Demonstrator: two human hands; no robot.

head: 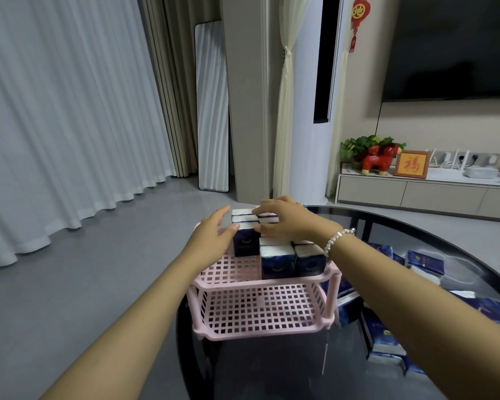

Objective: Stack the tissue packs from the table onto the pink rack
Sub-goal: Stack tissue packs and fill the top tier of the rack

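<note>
Fingers of my right hand are pressing flat on the tissue packs atop the pink rack, left hand is bracing open-palmed alongside, so I'm squaring edges gently.

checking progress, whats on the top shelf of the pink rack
Dark blue tissue packs stand at the right and far side of the pink rack top shelf; its near-left is bare. Left hand and right hand cover the back packs, so the count is unclear.
</note>
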